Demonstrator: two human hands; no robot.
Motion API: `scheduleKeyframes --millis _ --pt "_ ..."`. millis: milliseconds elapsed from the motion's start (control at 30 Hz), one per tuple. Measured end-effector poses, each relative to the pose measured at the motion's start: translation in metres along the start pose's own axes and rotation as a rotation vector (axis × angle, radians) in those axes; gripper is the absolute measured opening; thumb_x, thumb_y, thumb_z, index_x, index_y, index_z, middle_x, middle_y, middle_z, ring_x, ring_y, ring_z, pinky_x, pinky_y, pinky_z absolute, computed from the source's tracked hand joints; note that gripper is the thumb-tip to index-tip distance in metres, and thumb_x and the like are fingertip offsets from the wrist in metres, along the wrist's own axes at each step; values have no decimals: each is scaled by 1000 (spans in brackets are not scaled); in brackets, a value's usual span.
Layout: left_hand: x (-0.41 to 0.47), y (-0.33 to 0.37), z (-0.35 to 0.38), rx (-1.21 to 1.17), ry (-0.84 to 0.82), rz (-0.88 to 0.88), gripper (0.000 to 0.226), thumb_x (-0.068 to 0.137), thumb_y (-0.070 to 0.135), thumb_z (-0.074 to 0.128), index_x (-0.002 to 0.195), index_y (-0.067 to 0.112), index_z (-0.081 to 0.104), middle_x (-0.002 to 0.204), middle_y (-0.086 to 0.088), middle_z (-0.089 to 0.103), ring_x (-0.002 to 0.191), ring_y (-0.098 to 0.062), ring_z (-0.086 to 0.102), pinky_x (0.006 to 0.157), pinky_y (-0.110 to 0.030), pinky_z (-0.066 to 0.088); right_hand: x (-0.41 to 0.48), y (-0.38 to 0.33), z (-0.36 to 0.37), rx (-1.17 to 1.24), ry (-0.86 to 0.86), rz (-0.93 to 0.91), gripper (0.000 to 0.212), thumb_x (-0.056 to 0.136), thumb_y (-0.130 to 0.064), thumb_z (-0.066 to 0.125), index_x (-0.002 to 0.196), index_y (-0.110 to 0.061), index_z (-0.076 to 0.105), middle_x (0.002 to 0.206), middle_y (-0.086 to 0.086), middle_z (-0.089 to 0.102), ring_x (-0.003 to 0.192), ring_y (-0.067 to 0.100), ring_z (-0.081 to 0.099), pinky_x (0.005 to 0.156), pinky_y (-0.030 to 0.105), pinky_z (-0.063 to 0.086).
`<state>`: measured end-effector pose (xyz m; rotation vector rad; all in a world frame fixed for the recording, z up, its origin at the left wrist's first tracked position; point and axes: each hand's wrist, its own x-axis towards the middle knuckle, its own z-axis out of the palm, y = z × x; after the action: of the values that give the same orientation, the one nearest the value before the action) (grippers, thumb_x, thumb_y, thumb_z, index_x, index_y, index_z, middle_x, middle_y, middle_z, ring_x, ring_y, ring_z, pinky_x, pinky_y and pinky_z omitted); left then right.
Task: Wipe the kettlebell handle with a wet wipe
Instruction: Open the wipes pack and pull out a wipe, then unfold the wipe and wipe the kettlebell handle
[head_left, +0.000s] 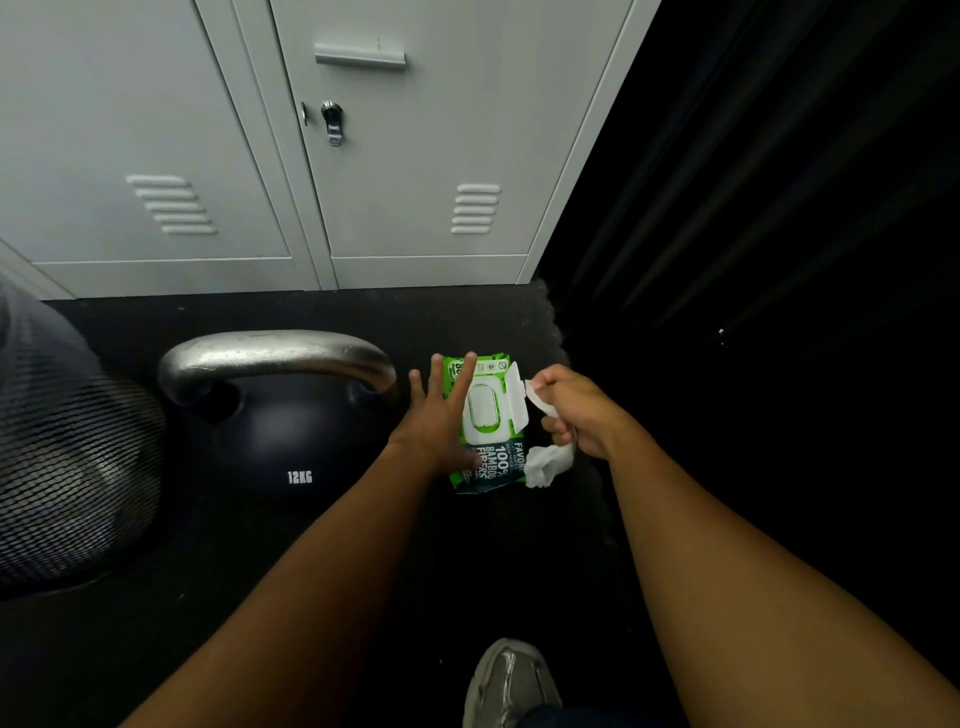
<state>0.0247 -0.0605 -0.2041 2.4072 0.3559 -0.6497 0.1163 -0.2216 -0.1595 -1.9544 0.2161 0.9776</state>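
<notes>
A dark blue 12 kg kettlebell (291, 441) with a silver handle (275, 356) stands on the black floor at the left of centre. Just right of it lies a green and white wet wipe pack (485, 415) with its lid flap open. My left hand (441, 415) lies over the pack's left side with fingers spread and straight. My right hand (582, 410) is at the pack's right edge and grips a white wet wipe (545, 460), which hangs crumpled below the fist.
Grey metal lockers (363, 171) stand behind the kettlebell, one with a key lock (332, 122). A black mesh object (67, 457) fills the left edge. A grey shoe (511, 680) shows at the bottom. The right side is a dark wall.
</notes>
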Motion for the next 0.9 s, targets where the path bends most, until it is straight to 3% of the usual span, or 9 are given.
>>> scheduleKeyframes --millis 233,333,400,467,533,600,700,767,900 --pt "2 -2 -9 3 -23 11 160 59 12 96 152 40 -30 163 -9 -33 146 -48 -27 116 -71 13 7 11 31 -299 -39 -116 15 98 -16 46 87 -22 55 84 5 58 48 12 45 39 22 31" --pt "4 -3 -6 103 -26 39 158 61 17 96 153 34 -31 161 -10 -36 144 -48 -30 119 -68 10 15 18 51 -684 -87 -226 17 98 -27 43 108 -21 56 117 11 64 97 34 65 72 41 55" --pt "5 -1 -5 126 -29 42 153 66 15 93 153 32 -31 158 -5 -39 142 -43 -32 119 -66 6 19 22 60 -976 -126 -196 52 99 -37 39 149 -26 28 143 19 50 121 42 54 98 47 48" --pt "6 -1 -5 88 -13 23 146 70 8 89 154 33 -29 162 -9 -33 147 -47 -26 119 -66 11 17 15 63 -1047 -165 -135 66 101 -41 35 158 -29 3 154 20 37 122 39 53 99 43 46" --pt "7 -2 -5 36 -6 12 140 74 5 85 156 31 -25 166 -14 -24 150 -48 -19 121 -65 12 13 7 60 -941 -191 -144 46 105 -37 29 147 -21 30 128 16 56 81 22 57 70 30 47" --pt "6 -3 -6 -16 7 36 136 75 8 84 158 24 -22 168 -17 -8 152 -47 -10 124 -60 10 9 2 53 -715 -141 -162 20 104 -28 31 109 -17 48 89 10 59 58 19 52 54 29 44" --pt "-1 10 -12 -84 13 67 117 82 23 80 161 10 -6 162 -20 25 150 -43 22 122 -47 24 0 -8 42 -397 -28 -180 13 101 -16 39 98 -13 52 92 9 62 65 24 65 50 30 50" --pt "-9 24 -18 -152 29 94 103 81 30 79 160 10 16 151 -18 45 138 -36 45 112 -41 40 -4 -17 35 -351 67 -262 13 96 -9 44 94 -12 56 89 5 59 79 23 62 59 29 49" --pt "-26 49 -42 -346 71 136 69 76 18 83 135 14 48 121 -8 66 112 -26 63 94 -38 53 -23 -50 22 -212 137 -329 20 94 -11 49 79 -22 55 81 1 59 85 23 58 76 42 53"
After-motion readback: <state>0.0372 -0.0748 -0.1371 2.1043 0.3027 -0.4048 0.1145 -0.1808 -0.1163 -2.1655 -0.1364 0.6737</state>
